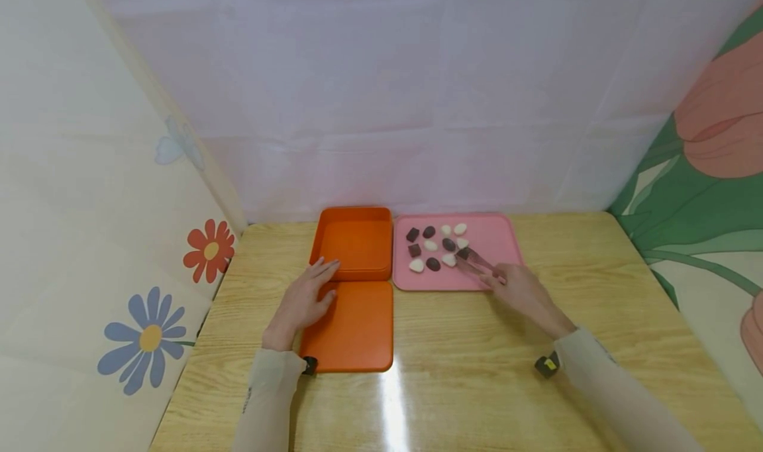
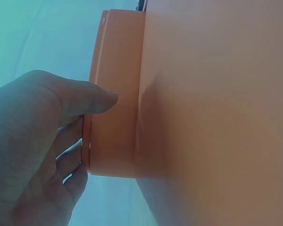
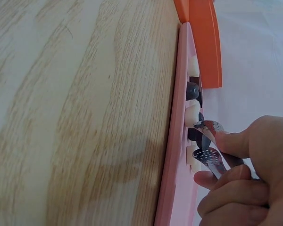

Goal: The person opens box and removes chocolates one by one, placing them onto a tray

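My right hand holds small metal tongs with perforated tips. The tongs' tips stand apart over the pink tray, on either side of a dark piece; whether they touch it I cannot tell. Several chocolate-like pieces lie on the tray, some dark and square or oval, others white and drop-shaped, such as a white piece near the front. At the orange box my left hand rests its fairly straight fingers over the near-left rim, the thumb lying before the front wall. Its fingertips are partly hidden in the left wrist view.
A flat orange lid or panel lies against the box's near side, under the left hand. The tray stands right of the box on a wooden table. A pale cloth wall rises directly behind both, with patterned walls at the sides.
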A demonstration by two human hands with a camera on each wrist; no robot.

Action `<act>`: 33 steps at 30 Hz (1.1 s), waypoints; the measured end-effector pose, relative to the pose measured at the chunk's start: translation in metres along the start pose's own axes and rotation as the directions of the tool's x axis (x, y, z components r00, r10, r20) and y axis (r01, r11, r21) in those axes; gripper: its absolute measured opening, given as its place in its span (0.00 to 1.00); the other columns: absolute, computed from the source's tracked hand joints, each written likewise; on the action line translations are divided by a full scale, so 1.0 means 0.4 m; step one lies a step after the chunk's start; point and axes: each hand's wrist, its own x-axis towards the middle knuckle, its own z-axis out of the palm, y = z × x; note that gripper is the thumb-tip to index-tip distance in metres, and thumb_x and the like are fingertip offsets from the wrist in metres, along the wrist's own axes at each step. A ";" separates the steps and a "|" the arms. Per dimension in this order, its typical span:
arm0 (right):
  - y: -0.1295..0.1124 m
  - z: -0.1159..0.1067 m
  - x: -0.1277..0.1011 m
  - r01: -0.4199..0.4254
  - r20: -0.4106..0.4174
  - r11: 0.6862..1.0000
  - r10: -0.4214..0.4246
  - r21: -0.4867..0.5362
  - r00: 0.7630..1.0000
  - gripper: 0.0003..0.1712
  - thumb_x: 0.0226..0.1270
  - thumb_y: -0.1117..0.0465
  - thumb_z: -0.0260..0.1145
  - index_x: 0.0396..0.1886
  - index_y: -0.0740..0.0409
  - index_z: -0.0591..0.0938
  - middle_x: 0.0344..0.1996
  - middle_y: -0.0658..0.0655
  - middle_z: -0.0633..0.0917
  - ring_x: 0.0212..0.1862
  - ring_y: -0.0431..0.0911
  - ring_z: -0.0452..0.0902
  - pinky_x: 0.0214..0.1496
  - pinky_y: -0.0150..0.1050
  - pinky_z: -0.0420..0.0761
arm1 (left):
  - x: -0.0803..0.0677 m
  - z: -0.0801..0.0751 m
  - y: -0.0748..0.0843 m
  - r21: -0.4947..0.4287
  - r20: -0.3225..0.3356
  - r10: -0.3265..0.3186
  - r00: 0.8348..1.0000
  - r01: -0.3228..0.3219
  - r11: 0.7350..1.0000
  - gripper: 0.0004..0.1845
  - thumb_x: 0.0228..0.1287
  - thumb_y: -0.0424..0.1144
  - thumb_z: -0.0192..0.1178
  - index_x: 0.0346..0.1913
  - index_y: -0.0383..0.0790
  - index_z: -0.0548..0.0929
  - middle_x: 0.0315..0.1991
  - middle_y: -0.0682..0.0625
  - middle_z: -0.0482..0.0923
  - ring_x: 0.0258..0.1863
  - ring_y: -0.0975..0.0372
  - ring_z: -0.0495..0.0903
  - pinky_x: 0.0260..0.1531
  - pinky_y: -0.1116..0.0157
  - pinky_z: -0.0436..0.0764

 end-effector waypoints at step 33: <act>0.002 -0.005 -0.008 0.021 -0.003 0.994 -0.022 -0.105 1.000 0.18 0.80 0.53 0.63 0.32 0.60 0.84 0.19 0.52 0.74 0.21 0.43 0.66 0.21 0.36 0.66 | 0.003 -0.004 0.004 -0.010 -0.001 0.001 1.000 -0.001 1.000 0.35 0.72 0.33 0.68 0.80 0.38 0.72 0.79 0.39 0.70 0.82 0.42 0.62 0.77 0.38 0.66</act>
